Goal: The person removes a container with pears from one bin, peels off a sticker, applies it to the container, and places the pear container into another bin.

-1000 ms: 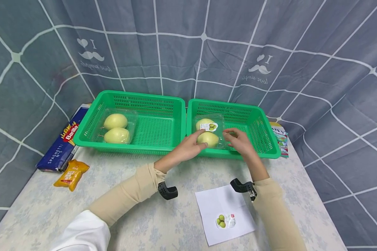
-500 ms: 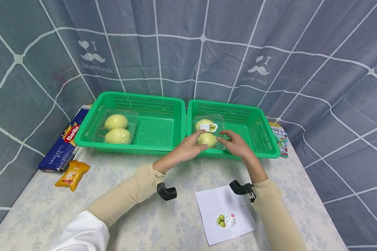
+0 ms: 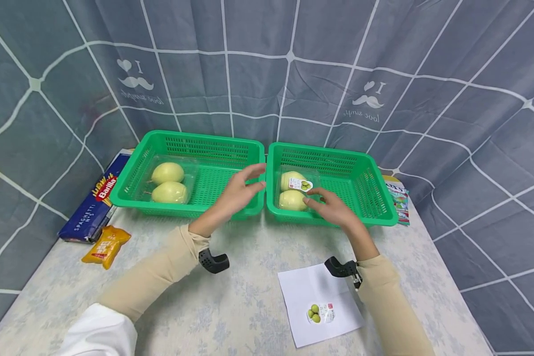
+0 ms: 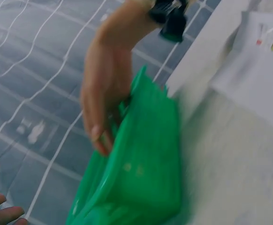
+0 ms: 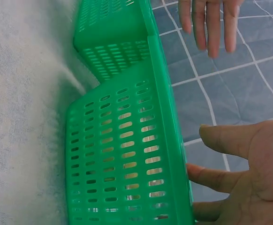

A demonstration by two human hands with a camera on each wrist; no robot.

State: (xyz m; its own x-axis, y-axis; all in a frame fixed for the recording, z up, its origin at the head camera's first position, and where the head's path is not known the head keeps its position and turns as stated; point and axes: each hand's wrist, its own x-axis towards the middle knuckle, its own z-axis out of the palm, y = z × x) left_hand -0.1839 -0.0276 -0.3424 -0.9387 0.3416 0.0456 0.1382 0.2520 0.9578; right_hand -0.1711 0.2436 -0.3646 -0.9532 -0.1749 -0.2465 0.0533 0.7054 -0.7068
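Observation:
In the head view a clear plastic box point(image 3: 315, 175) with two pale yellow pears point(image 3: 292, 200) lies at the left end of the right green basket point(image 3: 360, 198). A white sticker point(image 3: 300, 184) printed with green fruit is on its lid. My right hand point(image 3: 333, 207) reaches over that basket's front rim, fingertips at the box's right side beside the sticker. In the right wrist view its thumb and fingers stand apart. My left hand point(image 3: 238, 193) hovers over the right end of the left green basket point(image 3: 218, 180), fingers extended, holding nothing.
A second clear box point(image 3: 191, 170) of pears lies in the left basket. A blue spaghetti box point(image 3: 89, 207) and an orange packet point(image 3: 107, 246) lie at left. Snack bags point(image 3: 398, 200) stand right. White paper point(image 3: 302, 287) bearing a fruit sticker point(image 3: 319, 313) lies in front.
My left hand has left the box in the right basket and moved left over the left basket. My right hand has moved left and now reaches the box's right side near the sticker.

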